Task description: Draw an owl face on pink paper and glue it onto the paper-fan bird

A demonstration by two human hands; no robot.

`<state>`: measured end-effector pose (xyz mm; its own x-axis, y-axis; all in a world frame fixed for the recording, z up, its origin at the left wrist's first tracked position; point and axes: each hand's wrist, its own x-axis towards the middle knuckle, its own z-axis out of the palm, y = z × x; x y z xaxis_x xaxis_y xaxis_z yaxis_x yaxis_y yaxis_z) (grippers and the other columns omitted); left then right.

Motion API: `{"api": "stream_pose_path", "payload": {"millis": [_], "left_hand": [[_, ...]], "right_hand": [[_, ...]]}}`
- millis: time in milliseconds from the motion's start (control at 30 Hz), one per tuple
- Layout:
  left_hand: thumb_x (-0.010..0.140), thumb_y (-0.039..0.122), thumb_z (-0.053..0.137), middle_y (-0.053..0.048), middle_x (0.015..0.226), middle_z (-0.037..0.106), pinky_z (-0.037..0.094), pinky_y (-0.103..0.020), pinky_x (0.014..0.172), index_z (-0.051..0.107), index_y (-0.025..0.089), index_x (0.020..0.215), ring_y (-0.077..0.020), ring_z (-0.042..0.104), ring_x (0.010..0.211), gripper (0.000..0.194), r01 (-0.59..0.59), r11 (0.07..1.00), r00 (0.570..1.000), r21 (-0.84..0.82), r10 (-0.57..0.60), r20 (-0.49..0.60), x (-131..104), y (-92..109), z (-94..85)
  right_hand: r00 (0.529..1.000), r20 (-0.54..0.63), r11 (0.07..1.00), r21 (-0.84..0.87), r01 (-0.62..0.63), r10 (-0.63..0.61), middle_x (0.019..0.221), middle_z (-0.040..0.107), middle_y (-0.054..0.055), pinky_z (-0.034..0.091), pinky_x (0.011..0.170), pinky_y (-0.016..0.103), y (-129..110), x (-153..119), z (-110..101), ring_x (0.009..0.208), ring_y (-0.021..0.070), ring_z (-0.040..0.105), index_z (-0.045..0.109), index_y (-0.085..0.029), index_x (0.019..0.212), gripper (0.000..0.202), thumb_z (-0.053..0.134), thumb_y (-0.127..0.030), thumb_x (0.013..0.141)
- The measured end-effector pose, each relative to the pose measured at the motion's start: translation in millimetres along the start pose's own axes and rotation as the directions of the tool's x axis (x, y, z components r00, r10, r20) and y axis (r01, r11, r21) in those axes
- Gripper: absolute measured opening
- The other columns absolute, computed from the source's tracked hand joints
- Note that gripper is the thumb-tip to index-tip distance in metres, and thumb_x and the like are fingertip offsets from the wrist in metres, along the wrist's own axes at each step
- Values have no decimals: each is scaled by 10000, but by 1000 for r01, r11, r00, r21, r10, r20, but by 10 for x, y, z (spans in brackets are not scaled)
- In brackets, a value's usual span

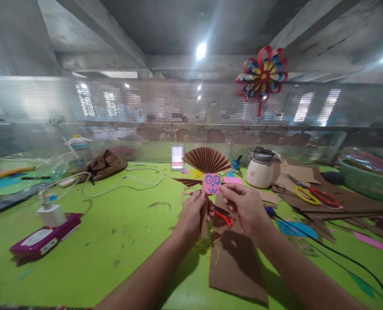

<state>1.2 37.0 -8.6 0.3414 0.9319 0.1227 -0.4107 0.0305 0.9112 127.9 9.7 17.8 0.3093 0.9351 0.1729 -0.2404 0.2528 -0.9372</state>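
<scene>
My left hand [191,213] is closed around an upright brown cardboard strip [204,230]. Above it is a small pink paper piece [211,184] with a face drawn in blue. My right hand [245,206] pinches the right edge of that paper between thumb and fingertips. Behind the paper a brown pleated paper fan [207,159] spreads out; whether it is joined to the strip I cannot tell. Orange-handled scissors [224,216] show between my hands, partly hidden. Under my hands lies a flat brown cardboard piece [238,275] with loose yellow thread beside it.
To the right are a cream jug [260,168], red-and-yellow scissors [317,193] on cardboard sheets [349,206], a green basket [369,183] and a black cable [333,254]. A purple power strip [46,239] with a white plug stands left. A perforated screen [165,129] bounds the table's back.
</scene>
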Motion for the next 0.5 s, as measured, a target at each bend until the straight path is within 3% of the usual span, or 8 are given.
{"api": "stream_pose_path", "payload": {"millis": [100, 167, 300, 500], "left_hand": [[759, 432, 699, 18, 626, 578, 392, -165, 481, 607, 158, 906, -89, 521, 526, 324, 29, 1000, 999, 8, -29, 20, -31, -8, 23], [772, 419, 686, 15, 630, 581, 396, -164, 490, 620, 155, 935, -89, 525, 531, 317, 44, 999, 998, 13, -44, 34, -44, -11, 34], [807, 398, 651, 16, 642, 582, 399, -168, 493, 616, 159, 929, -91, 528, 537, 271, 61, 998, 997, 26, -62, 48, -56, -1, 48], [839, 428, 600, 9, 649, 584, 413, -191, 491, 594, 166, 889, -112, 543, 542, 267, 64, 997, 996, 47, -67, 65, -53, 7, 52]], "right_hand": [[1000, -26, 1000, -10, -6, 6, 416, 478, -70, 252, 366, 184, 3, -12, -3, 366, 42, 351, 683, -142, 668, 307, 836, -380, 547], [999, -37, 1000, -11, -16, 15, 408, 467, -75, 282, 372, 189, 11, -22, -3, 372, 48, 355, 682, -146, 671, 314, 836, -386, 539], [999, -43, 999, -14, -29, 29, 423, 486, -66, 357, 410, 211, 27, -32, 0, 399, 70, 410, 690, -147, 695, 337, 832, -407, 535], [999, -50, 1000, -22, -16, 15, 418, 482, -63, 313, 394, 208, 36, -25, 1, 388, 67, 386, 676, -149, 663, 357, 833, -436, 521]]}}
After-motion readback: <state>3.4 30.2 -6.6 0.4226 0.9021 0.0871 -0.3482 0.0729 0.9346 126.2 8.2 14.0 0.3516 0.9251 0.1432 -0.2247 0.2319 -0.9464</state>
